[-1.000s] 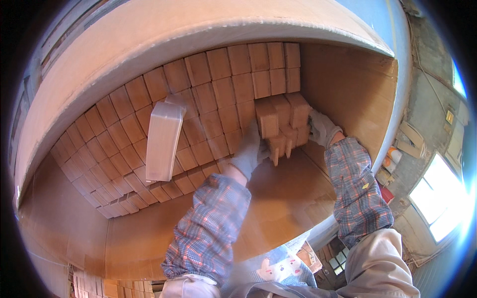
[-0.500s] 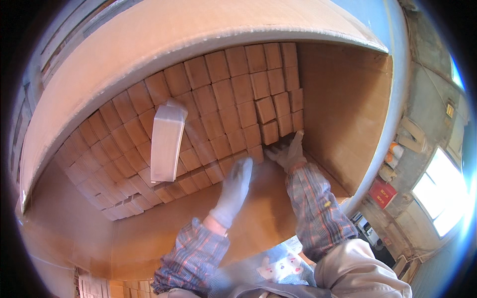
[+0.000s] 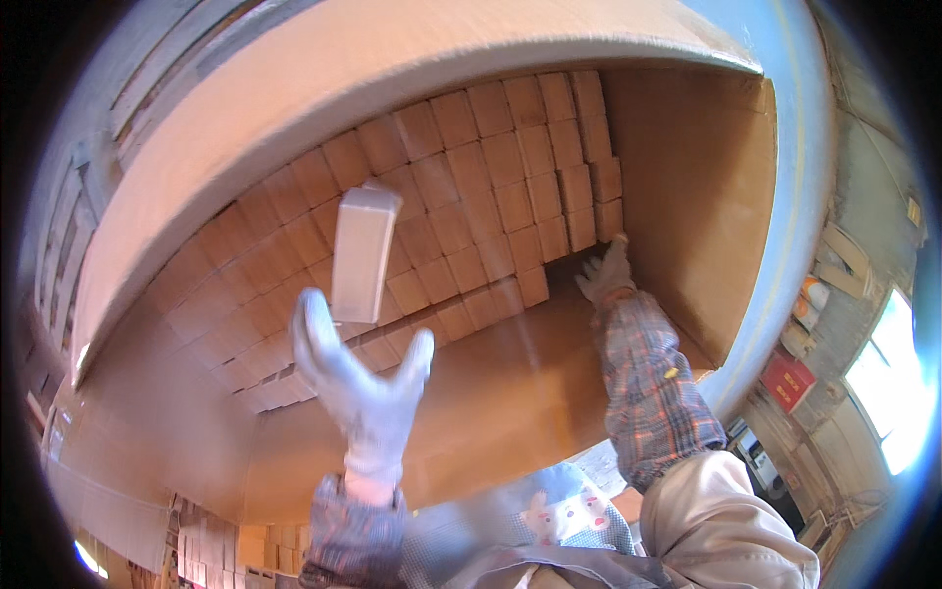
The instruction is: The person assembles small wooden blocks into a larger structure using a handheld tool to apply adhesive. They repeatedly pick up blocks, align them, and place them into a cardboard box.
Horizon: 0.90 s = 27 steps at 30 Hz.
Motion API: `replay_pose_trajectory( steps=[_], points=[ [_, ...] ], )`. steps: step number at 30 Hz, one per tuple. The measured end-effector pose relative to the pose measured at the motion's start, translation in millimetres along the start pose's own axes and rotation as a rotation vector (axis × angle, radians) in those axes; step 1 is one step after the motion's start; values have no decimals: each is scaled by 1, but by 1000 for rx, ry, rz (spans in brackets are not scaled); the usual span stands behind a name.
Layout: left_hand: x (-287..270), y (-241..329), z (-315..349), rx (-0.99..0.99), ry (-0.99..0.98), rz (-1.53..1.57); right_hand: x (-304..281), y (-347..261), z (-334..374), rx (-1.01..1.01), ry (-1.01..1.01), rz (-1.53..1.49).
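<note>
My left hand, in a pale glove, is open just below a loose pale oblong block. Thumb and fingers are spread wide, apart from each other, with nothing between them. That block rests on top of packed rows of brown rectangular blocks; whether they are wood or small cartons I cannot tell. Deeper in the large cardboard box, my gloved right hand reaches to the right end of the front rows. Its fingers are stretched out at the blocks' edge beside a dark gap, and no held thing shows.
The box's pale far flap arches over the rows, and its brown side wall rises close to my right arm. Below my left arm, more stacked blocks stand outside the box. A red packet and a bright window are at the right.
My left hand has moved left from the front row toward the loose block, its fingers spreading. My right hand stays at the right end of the rows. The whole view has shifted slightly.
</note>
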<state>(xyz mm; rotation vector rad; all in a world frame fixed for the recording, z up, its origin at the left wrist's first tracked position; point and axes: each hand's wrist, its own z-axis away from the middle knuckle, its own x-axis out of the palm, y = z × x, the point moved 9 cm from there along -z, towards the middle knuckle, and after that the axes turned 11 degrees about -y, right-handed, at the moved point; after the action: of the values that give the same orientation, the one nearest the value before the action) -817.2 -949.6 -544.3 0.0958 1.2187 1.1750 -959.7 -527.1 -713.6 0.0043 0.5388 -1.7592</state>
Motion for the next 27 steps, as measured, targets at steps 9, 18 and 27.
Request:
replay_pose_trajectory(
  steps=[9, 18, 27],
  points=[
    [45, -12, -15, -269, -196, 832, 88, -2, 163, -603, -587, 863],
    [172, 85, 75, -287, -913, 633, 51, 9, 165, -159, -452, 833],
    [201, 85, 80, -384, -981, 880, -20, 10, 27, 233, -469, 785]
  ],
)
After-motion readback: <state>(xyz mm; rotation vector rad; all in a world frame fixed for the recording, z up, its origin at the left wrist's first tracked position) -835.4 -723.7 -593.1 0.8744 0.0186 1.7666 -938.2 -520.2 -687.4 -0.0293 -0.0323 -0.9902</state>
